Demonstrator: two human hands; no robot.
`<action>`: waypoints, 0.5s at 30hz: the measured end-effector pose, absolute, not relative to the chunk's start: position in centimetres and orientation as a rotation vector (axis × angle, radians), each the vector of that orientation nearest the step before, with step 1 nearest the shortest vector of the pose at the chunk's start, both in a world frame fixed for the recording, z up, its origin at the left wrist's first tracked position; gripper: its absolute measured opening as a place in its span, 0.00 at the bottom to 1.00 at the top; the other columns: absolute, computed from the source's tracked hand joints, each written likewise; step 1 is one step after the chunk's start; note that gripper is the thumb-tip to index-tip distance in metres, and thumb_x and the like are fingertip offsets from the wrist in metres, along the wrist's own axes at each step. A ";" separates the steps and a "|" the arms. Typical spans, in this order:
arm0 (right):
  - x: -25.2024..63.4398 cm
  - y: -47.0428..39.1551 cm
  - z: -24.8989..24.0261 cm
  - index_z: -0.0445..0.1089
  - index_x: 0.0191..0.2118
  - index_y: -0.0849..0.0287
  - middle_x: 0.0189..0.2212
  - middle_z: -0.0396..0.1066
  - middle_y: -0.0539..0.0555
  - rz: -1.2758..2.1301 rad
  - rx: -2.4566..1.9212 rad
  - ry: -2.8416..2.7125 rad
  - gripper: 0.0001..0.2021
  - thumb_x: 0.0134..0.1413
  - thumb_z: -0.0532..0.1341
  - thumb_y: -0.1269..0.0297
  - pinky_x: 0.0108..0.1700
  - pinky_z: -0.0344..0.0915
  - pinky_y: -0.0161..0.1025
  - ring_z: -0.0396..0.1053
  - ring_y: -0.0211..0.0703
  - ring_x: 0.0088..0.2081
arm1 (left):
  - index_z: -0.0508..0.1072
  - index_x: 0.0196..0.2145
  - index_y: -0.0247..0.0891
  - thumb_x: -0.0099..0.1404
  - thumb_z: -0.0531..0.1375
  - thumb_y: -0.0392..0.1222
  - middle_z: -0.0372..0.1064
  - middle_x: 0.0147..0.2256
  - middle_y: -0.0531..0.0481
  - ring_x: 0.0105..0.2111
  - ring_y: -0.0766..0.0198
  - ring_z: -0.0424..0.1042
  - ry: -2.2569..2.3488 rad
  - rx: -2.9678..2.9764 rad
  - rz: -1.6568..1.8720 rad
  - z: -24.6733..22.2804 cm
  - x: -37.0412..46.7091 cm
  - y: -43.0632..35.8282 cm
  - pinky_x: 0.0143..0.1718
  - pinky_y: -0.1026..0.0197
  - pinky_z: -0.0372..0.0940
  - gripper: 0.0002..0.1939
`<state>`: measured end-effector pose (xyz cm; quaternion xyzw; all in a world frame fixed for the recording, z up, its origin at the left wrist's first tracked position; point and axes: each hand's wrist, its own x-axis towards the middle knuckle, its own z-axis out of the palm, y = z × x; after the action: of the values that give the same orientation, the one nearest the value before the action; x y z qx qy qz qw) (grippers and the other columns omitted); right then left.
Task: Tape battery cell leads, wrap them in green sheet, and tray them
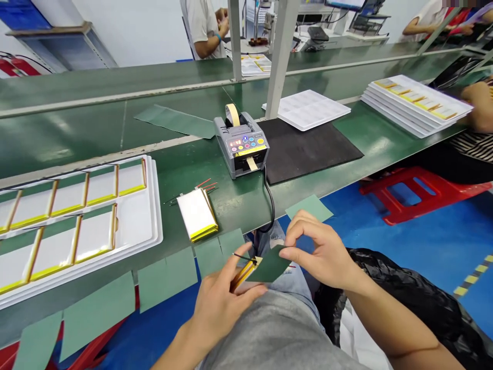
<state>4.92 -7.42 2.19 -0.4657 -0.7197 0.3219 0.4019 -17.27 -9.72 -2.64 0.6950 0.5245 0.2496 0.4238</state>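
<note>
Gripping a yellow-edged flat cell [244, 274] between thumb and fingers of left hand [220, 303], above the lap. Pinching the outer corner of a dark green sheet [269, 266], lapped over the cell, between thumb and fingertip of right hand [323, 252]. Cannot tell degree of adhesion. Holding hands near each other, not touching.

Noted ahead of left hand: pile of similar cells [197, 211] with red and dark leads. Left of left hand: white tray [154, 216] of cells; nearer, green strips [167, 281] overhanging the table edge. Beyond both hands: grey tape dispenser [242, 146]. Just beyond right hand: loose green piece [311, 207]; farther, black mat [314, 151].
</note>
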 end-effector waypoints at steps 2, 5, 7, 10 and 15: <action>4.5 -7.0 1.6 0.66 0.25 0.56 0.23 0.65 0.50 0.932 -1.172 -1.763 0.10 0.55 0.63 0.61 0.33 0.59 0.40 0.61 0.41 0.30 | 0.56 0.61 0.50 0.49 0.69 0.41 0.72 0.19 0.61 0.17 0.65 0.66 1.245 1.742 0.697 -2.7 -17.8 -10.2 0.25 0.66 0.59 0.45; 3.7 -6.6 0.1 0.65 0.23 0.58 0.24 0.61 0.49 1.258 -1.134 -1.617 0.14 0.51 0.65 0.56 0.32 0.57 0.37 0.58 0.37 0.28 | 0.60 0.59 0.49 0.45 0.71 0.34 0.76 0.23 0.57 0.21 0.63 0.71 1.121 1.764 0.837 -2.6 -18.5 -10.7 0.29 0.66 0.62 0.45; 3.0 -6.6 -1.0 0.64 0.22 0.59 0.22 0.60 0.47 1.576 -1.049 -1.485 0.17 0.48 0.66 0.52 0.28 0.54 0.34 0.56 0.35 0.25 | 0.65 0.56 0.48 0.44 0.71 0.32 0.78 0.26 0.53 0.25 0.60 0.74 1.052 1.811 0.879 -2.2 -18.8 -10.8 0.32 0.65 0.63 0.41; 2.0 -7.3 -2.5 0.64 0.23 0.60 0.19 0.59 0.45 2.065 -0.876 -1.267 0.19 0.43 0.68 0.49 0.23 0.50 0.31 0.53 0.31 0.21 | 0.70 0.52 0.46 0.44 0.71 0.32 0.79 0.29 0.48 0.26 0.57 0.75 0.962 1.868 0.860 -1.5 -19.0 -10.5 0.31 0.63 0.63 0.36; 1.4 -8.4 -3.9 0.63 0.22 0.61 0.20 0.59 0.44 2.311 -0.738 -1.087 0.22 0.39 0.69 0.47 0.24 0.51 0.30 0.54 0.31 0.22 | 0.62 0.59 0.48 0.45 0.70 0.32 0.77 0.26 0.52 0.24 0.62 0.74 0.885 1.835 0.724 -1.5 -19.0 -9.8 0.30 0.66 0.63 0.43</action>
<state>1.36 -8.37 -3.85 -0.2695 -0.3971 0.8440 0.2394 -18.96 -9.81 -1.51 0.7489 0.3612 0.2954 0.4706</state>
